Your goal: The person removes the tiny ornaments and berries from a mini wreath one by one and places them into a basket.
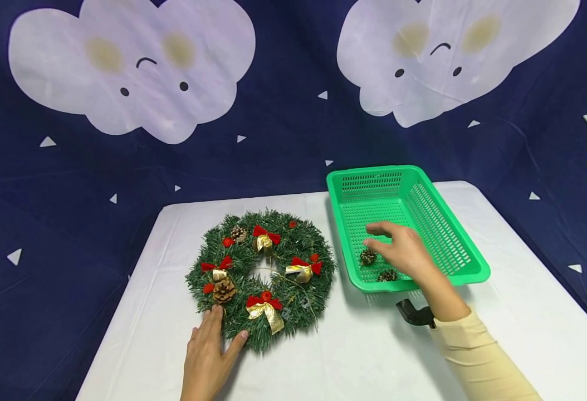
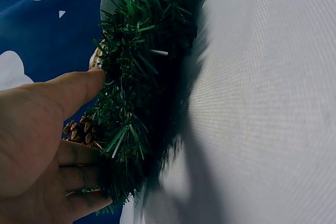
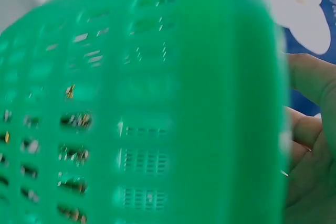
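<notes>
Green basket (image 1: 466, 245) near the surface's right edge receives the spread right hand (image 1: 399, 250) reaching toward a pinecone (image 1: 367, 257), while the flat left hand (image 1: 212, 348) steadies the wreath (image 1: 260, 273); next, likely a pinch.

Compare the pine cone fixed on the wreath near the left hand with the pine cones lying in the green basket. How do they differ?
The wreath's pine cone looks larger and lighter, golden brown, and sits among the wreath needles; the two basket pine cones look smaller and darker and lie loose on the basket floor. The left hand rests by one, the right hand hovers over the others. All are brown and scaly.
</notes>
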A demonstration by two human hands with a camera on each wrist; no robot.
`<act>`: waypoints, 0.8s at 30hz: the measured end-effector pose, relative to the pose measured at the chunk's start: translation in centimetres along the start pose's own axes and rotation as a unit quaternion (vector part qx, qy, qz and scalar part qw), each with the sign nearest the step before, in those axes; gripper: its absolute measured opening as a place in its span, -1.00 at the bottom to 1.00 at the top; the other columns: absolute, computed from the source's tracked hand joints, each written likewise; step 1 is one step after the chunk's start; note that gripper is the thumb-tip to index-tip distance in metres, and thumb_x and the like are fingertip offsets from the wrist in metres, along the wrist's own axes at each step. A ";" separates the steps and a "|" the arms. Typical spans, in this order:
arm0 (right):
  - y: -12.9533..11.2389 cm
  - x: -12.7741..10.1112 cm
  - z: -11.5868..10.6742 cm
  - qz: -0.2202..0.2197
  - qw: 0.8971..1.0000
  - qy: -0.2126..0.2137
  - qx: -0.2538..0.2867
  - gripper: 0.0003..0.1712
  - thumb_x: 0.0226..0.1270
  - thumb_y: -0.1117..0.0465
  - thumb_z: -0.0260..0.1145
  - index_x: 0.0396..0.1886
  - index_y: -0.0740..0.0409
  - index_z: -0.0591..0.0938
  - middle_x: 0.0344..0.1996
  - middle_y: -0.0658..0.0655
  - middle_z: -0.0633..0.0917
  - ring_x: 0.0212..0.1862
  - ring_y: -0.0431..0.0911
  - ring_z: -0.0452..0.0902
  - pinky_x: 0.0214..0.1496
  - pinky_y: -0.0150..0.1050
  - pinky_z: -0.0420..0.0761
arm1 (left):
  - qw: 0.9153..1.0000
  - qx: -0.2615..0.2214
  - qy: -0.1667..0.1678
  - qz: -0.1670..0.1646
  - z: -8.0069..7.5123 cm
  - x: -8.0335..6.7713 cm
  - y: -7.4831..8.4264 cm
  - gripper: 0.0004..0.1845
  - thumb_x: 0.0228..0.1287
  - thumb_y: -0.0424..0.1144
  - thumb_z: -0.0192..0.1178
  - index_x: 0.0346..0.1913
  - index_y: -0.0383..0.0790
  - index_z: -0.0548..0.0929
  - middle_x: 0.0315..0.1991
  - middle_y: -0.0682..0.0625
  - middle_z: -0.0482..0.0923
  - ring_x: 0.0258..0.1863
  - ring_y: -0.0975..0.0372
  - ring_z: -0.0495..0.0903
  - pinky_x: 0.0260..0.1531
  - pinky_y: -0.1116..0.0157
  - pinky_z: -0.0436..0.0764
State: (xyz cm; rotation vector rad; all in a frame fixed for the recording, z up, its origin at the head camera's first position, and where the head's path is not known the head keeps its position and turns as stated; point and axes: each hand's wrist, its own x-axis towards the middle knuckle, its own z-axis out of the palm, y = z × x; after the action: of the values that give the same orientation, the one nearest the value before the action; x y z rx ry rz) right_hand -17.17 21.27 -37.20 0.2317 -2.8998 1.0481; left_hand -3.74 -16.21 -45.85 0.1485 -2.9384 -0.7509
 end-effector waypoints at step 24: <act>-6.8 0.3 4.5 -0.084 0.994 -0.004 0.067 -0.51 0.19 -0.03 0.36 0.11 -0.04 0.59 0.13 0.03 0.62 0.28 0.04 0.42 0.27 0.09 0.43 | 1.000 0.004 0.005 0.003 0.1 0.0 -0.1 -0.12 0.19 0.14 0.20 0.38 -0.41 0.22 0.40 -0.30 0.18 0.40 -0.17 0.17 0.31 -0.21 0.14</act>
State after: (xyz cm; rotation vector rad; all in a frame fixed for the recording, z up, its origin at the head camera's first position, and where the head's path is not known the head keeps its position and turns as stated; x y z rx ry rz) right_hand -16.39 13.22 -36.31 0.4793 -2.7599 1.2153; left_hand -3.71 -16.22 -46.01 0.1443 -2.9307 -0.7358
